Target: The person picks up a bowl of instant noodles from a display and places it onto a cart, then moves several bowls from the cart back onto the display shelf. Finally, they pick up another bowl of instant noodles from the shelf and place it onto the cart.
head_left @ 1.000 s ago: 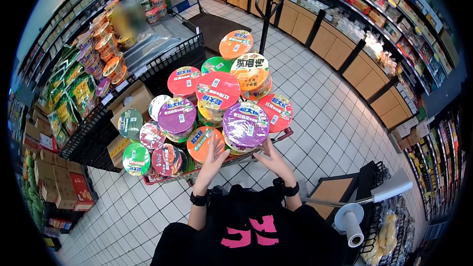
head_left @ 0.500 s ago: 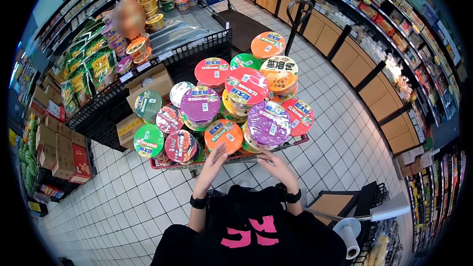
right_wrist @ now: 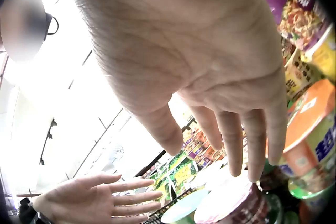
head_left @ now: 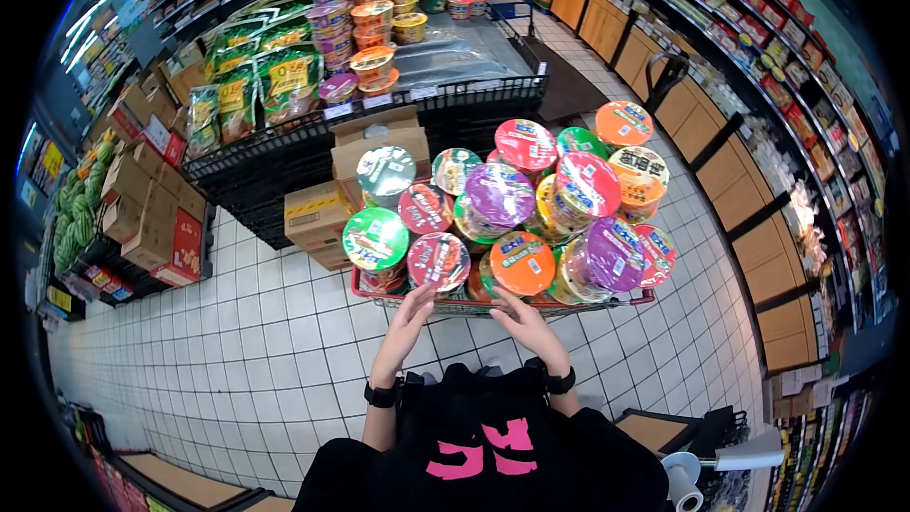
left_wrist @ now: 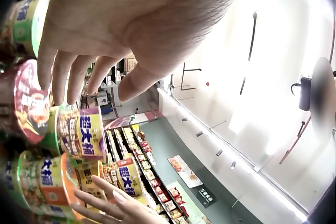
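Observation:
Instant noodle buckets fill and overtop a shopping cart (head_left: 379,301) whose red rim shows at the near side. My left hand (head_left: 406,330) is at the near rim, fingers extended just in front of a bucket with a dark red lid (head_left: 439,262). Similarly stretched out, my right hand (head_left: 533,332) has its fingertips below the orange-lidded bucket (head_left: 522,264). Both palms appear bare in the wrist views, the left palm (left_wrist: 142,14) and the right palm (right_wrist: 194,50). A purple-lidded bucket (head_left: 614,254) leans at the right end of the pile.
Behind the cart stands a black display stand (head_left: 379,104) with stacked noodle buckets and green bags. Cardboard boxes (head_left: 320,213) sit left of the cart. Wooden cabinets (head_left: 725,185) line the right side. A roll of plastic bags (head_left: 684,488) stands at the lower right.
The head view has turned left, so the cart and display stand sit further right. My hands have drawn back from the orange and purple buckets and now face the dark red and orange ones.

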Tool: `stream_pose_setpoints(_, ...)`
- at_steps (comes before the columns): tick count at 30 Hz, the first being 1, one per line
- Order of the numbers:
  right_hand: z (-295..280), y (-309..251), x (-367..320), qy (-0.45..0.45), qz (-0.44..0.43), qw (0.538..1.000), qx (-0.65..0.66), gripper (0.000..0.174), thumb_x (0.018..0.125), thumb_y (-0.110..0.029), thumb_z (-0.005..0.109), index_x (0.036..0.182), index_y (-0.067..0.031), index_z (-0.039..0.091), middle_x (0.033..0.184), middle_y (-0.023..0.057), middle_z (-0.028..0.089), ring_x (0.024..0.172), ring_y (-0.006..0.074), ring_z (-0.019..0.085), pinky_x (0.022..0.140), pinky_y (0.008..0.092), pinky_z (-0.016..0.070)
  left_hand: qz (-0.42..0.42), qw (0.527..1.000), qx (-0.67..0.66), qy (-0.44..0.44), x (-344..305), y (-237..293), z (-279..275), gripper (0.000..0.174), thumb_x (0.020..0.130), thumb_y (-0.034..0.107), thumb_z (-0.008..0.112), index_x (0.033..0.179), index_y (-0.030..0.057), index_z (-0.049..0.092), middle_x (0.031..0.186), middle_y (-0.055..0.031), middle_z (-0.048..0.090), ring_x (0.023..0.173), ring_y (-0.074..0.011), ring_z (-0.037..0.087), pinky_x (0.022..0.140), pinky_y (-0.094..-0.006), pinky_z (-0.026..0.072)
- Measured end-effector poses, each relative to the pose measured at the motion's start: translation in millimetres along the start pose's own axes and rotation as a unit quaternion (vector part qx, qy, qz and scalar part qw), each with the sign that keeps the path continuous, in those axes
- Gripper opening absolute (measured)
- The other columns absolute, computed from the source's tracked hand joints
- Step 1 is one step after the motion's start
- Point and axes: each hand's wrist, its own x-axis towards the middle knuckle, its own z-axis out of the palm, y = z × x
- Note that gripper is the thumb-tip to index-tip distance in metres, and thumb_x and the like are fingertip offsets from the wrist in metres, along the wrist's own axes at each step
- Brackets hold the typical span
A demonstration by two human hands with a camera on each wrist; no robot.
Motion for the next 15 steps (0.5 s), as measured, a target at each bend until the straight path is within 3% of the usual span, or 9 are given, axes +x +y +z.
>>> stream_pose_setpoints(15, 174, -45, 29, -0.102, -0.030, 0.994, -0.020, 0.055, 0.093, -0.026, 0.060, 0.140, -0.0042, 0.042, 0.120, 0.0189, 0.062, 0.113, 0.0258, 0.060, 0.095, 0.0351, 0.0457, 0.021, 0.994, -0.011, 0.107, -107, -8, -161, 0.044, 0.099, 0.018, 0.050, 0.138, 0.0012, 0.041, 0.135, -0.0150, 0.051, 0.129, -0.0207, 0.044, 0.108, -0.0317, 0.0341)
